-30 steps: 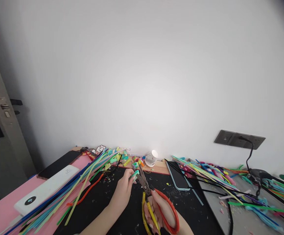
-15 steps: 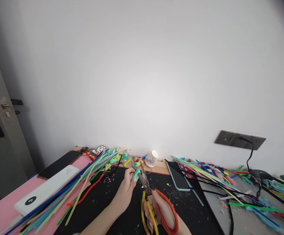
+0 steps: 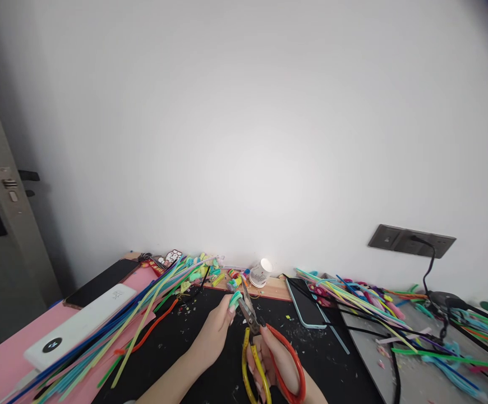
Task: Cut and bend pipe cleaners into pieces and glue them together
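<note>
Two bare hands meet above a black work mat (image 3: 332, 370), near the middle of a desk crowded with craft supplies. The left hand (image 3: 213, 331) pinches a small mint-green fuzzy piece (image 3: 235, 299) between thumb and fingers, holding it up just beside the scissors (image 3: 251, 322). The right hand (image 3: 281, 359) grips those scissors by their handles, one loop red and one yellow, with the blades parted and pointing away from the person; whether a blade touches the mint-green piece cannot be told from this angle. Pale scraps and clippings dot the mat around the hands.

Beyond the blades, near the wall (image 3: 244, 140), a white paper cup (image 3: 261, 273) leans at a tilt beside a scatter of brightly colored bits. To the right lies a smartphone (image 3: 307, 303) in a pale blue case, its screen dark, next to a bundle of multicolored pipe cleaners (image 3: 353, 300) that reaches over a gray board (image 3: 366, 348). On the left, a white power bank (image 3: 79, 325) with a round dark display rests on a pink surface (image 3: 6, 365) beside long blue, teal and yellow stems (image 3: 96, 331). A bent orange pipe cleaner (image 3: 155, 322) curves along the mat's left side. A black cord (image 3: 427, 275) runs down from a dark wall socket (image 3: 412, 240) at right.
</note>
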{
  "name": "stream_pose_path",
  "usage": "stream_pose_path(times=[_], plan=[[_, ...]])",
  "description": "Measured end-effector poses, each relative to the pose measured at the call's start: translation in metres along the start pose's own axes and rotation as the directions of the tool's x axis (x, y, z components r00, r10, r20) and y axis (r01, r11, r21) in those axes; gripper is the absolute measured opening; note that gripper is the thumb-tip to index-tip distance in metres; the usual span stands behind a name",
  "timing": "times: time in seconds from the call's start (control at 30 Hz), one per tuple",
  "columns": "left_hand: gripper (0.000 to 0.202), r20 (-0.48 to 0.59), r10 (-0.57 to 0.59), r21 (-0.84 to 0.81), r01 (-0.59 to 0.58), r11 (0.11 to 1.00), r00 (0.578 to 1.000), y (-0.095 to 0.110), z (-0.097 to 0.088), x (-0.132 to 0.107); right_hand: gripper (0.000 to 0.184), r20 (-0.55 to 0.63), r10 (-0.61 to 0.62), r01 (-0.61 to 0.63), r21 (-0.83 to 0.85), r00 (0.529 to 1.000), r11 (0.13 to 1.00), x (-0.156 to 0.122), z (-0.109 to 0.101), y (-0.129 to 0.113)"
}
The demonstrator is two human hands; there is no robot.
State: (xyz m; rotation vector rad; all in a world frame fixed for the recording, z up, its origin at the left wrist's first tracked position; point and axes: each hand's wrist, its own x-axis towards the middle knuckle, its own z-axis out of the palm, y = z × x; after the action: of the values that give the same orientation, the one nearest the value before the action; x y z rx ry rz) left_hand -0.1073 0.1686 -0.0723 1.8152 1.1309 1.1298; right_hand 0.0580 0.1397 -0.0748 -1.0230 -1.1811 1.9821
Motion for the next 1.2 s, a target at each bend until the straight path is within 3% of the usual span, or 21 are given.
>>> stream_pose_path(times=[0.2,0.57,1.0,1.2], plan=[[0.027,-0.031,-0.006,0.08,0.009,0.997,1.0,0.01,-0.004,0.0,0.064,-0.025,0.01,-0.01,0.033,1.0,0.999,0.002,0.0,0.005],[0.024,-0.096,0.037,0.277,-0.009,0.961,0.995,-0.011,0.0,0.004,0.071,-0.075,0.023,-0.024,-0.018,0.997,1.0,0.0,0.008,-0.002],[0.025,-0.106,0.048,0.269,-0.018,0.963,0.993,-0.012,0.001,0.004,0.07,-0.113,0.001,-0.003,-0.014,0.994,1.0,0.005,0.009,0.006],[0.024,-0.109,0.04,0.252,-0.011,0.968,0.993,-0.012,0.002,0.004,0.07,-0.067,0.015,-0.012,0.033,0.998,0.999,0.006,0.009,0.009]])
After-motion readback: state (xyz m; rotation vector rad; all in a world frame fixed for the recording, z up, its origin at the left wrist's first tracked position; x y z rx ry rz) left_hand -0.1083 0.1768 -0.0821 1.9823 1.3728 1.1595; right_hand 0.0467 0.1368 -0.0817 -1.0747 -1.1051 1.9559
